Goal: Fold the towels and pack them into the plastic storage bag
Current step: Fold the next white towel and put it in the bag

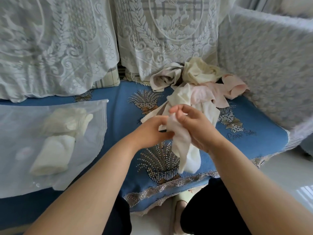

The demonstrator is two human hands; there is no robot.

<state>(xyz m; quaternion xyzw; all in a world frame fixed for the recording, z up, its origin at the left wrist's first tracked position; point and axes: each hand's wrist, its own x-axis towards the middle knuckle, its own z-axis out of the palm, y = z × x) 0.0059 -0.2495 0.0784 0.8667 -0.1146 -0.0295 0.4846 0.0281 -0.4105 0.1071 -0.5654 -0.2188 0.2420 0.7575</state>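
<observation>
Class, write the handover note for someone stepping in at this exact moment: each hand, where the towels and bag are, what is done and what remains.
Left hand: its grip is on the upper end of the white towel.
Right hand: also gripping that towel, which hangs crumpled and unfolded over the blue seat cover.
Plastic storage bag: flat on the seat to the left, with folded pale towels already inside.
Unfolded towel pile: cream, pink and grey pieces, heaped at the back of the seat.
Done: some towels packed.
Left: fold the held towel, bag it, then work through the pile.
</observation>
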